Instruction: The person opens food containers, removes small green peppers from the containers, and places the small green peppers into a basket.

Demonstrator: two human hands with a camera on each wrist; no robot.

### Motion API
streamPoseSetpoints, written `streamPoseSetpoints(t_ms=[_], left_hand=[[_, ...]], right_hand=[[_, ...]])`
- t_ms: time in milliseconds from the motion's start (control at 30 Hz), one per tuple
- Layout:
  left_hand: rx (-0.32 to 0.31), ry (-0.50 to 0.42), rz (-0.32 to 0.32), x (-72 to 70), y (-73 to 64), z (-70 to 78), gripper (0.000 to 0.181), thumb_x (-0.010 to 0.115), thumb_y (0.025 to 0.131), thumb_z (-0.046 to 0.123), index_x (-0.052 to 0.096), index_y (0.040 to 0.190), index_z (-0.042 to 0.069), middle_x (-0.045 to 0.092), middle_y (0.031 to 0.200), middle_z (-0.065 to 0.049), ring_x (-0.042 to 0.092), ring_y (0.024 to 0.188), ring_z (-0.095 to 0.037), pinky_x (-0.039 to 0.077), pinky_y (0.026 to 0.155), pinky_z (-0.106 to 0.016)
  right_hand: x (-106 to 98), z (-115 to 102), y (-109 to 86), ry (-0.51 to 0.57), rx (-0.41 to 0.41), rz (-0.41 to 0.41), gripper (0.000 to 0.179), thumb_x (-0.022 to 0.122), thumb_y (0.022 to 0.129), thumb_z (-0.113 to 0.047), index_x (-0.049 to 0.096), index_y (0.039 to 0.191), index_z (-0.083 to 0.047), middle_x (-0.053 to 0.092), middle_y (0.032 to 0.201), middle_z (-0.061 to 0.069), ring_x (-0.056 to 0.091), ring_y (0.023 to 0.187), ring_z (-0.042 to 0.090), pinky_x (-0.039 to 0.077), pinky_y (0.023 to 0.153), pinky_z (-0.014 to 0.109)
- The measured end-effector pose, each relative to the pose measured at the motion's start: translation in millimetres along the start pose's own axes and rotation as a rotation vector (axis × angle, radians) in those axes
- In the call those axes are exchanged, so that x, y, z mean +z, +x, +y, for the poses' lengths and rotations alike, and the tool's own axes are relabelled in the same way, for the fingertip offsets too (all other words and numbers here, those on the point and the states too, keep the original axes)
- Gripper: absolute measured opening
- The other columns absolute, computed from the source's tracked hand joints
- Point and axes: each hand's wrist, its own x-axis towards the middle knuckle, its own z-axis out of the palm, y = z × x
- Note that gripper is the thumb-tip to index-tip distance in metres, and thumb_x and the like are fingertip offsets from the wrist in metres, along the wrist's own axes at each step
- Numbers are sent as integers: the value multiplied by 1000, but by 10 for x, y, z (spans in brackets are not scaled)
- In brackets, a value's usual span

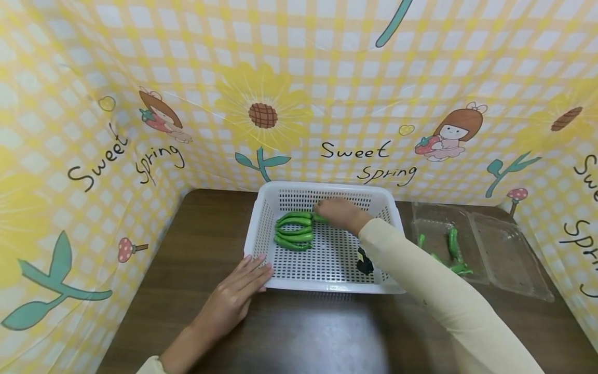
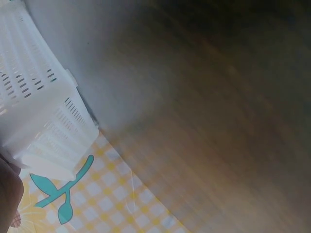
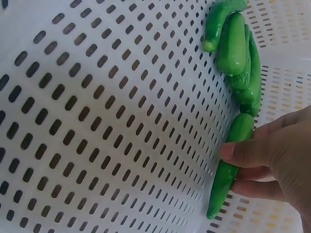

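A white perforated plastic basket (image 1: 327, 286) stands on the table. Several green peppers (image 1: 295, 238) lie side by side in its left half. My right hand (image 1: 340, 212) is inside, near the back wall, pinching another green pepper (image 3: 224, 179) between thumb and fingers. In the right wrist view that pepper lies along the basket wall, its upper end close to the other peppers. My left hand (image 1: 237, 289) rests with extended fingers on the basket's front left corner. In the left wrist view only a dark bit of that hand shows at the edge.
To the right of the basket lies an opened clear plastic container (image 1: 506, 254) with a few green peppers (image 1: 453, 244) in one half. A small black object (image 1: 364, 264) sits at the basket's right side. Yellow checked cloth (image 1: 317, 104) hangs behind and at both sides.
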Motion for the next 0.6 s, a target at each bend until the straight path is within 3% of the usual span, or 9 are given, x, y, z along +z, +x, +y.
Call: streamPoseSetpoints(t_ms=[167,400,600], left_hand=[[-3,-1,3,-4,-3,4,35,48,109,19,70,125,-3,75,120,-19,69,118,-39,46,120,-47],[-4,1,5,0,-10,6,35,47,109,19,71,125,-3,75,120,-19,69,118,-38,45,121,-45],[-14,-1,-10,-14,8,9,36,46,110,20,71,125,-2,75,120,-18,70,117,-39,46,120,-46]], right_hand=[[12,-16,4,9,43,-43,28,72,94,-5,69,121,-10,74,113,7,72,102,21,65,92,30],[22,-12,-4,-19,65,-98,50,84,85,-21,64,129,-10,71,122,5,69,113,21,60,104,32],[-39,46,-34,1,76,-93,38,82,87,-19,67,121,-10,73,111,4,71,103,19,63,94,30]])
